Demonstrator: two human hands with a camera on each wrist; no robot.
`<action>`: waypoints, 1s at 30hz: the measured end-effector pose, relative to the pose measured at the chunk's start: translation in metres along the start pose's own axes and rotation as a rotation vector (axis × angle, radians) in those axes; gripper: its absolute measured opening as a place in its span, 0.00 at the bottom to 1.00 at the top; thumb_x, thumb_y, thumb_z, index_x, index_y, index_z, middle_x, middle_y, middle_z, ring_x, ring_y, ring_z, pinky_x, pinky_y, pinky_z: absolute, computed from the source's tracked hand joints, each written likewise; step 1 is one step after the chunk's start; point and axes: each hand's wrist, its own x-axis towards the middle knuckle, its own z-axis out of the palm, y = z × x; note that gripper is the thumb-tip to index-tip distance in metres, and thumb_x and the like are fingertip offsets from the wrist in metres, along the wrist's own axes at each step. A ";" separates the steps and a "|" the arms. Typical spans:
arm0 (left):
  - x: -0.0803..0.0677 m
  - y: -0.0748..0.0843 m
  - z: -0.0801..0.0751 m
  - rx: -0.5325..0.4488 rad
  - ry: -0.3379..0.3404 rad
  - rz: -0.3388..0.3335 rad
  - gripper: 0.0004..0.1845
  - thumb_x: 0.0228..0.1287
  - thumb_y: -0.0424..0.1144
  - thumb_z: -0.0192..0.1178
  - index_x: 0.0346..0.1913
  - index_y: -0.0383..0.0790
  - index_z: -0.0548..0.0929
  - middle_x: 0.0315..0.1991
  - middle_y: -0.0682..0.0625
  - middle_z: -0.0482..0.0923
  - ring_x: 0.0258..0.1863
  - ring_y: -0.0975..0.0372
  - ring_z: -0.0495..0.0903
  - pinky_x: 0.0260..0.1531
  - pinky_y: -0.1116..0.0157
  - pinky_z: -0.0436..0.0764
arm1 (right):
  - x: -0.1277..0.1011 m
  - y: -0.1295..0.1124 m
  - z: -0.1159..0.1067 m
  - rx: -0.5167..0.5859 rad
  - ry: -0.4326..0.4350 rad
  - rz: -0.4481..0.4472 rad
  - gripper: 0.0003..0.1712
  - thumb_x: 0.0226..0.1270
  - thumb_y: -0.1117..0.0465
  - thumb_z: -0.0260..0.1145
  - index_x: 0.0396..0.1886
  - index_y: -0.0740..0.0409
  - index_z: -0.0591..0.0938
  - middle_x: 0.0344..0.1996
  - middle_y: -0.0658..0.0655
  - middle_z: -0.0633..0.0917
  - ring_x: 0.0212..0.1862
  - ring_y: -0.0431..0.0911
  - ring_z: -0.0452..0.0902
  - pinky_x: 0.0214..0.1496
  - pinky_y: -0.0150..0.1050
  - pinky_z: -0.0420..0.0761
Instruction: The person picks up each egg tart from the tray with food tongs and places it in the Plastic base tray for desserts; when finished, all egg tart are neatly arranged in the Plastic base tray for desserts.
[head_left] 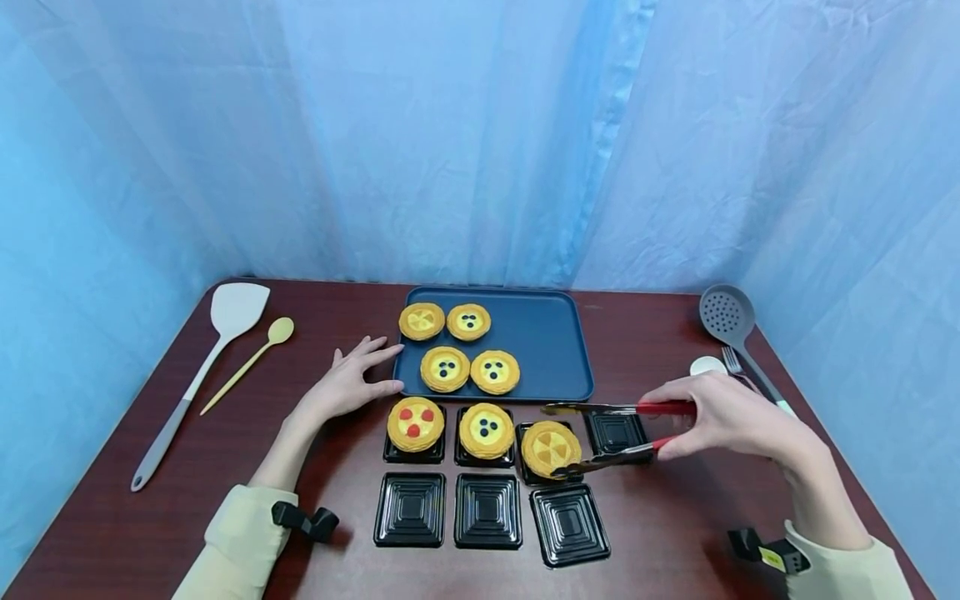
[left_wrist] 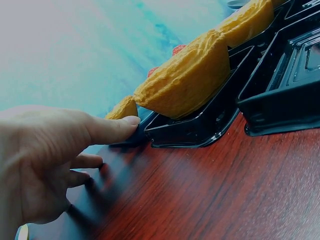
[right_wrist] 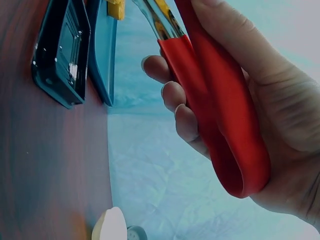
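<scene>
The tart point(head_left: 551, 448) sits at nine o'clock from our right hand point(head_left: 731, 417), which grips the tongs point(head_left: 618, 433) lengthwise toward it, while our left hand point(head_left: 350, 385) rests open.

Fork point(head_left: 733, 363) at the table's right edge is mostly hidden behind the right hand point(head_left: 731, 417); tongs' point(right_wrist: 220, 130) tips cut off in the right wrist view.

The left hand point(left_wrist: 45, 165) lies flat on the table point(left_wrist: 200, 195), thumb touching the tray point(left_wrist: 131, 139) beside a tart point(left_wrist: 185, 80).
</scene>
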 end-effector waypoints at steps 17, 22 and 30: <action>-0.001 0.001 -0.001 -0.002 0.001 -0.004 0.38 0.71 0.51 0.65 0.79 0.44 0.67 0.82 0.32 0.53 0.83 0.36 0.42 0.75 0.27 0.32 | 0.012 -0.003 0.007 -0.022 -0.066 -0.060 0.34 0.52 0.34 0.79 0.53 0.49 0.89 0.45 0.44 0.91 0.38 0.32 0.82 0.35 0.29 0.78; -0.001 0.000 0.000 -0.003 0.003 -0.008 0.38 0.71 0.51 0.66 0.79 0.45 0.67 0.82 0.33 0.53 0.83 0.36 0.42 0.75 0.28 0.31 | 0.012 -0.003 0.007 -0.019 -0.064 -0.050 0.34 0.52 0.33 0.78 0.53 0.48 0.89 0.45 0.44 0.91 0.39 0.33 0.83 0.36 0.29 0.80; -0.001 0.000 0.000 -0.007 0.007 -0.005 0.37 0.71 0.49 0.66 0.78 0.44 0.67 0.81 0.33 0.53 0.83 0.35 0.42 0.75 0.27 0.31 | 0.012 -0.003 0.009 -0.077 -0.035 -0.023 0.32 0.51 0.35 0.80 0.52 0.46 0.89 0.45 0.43 0.91 0.39 0.29 0.81 0.37 0.30 0.79</action>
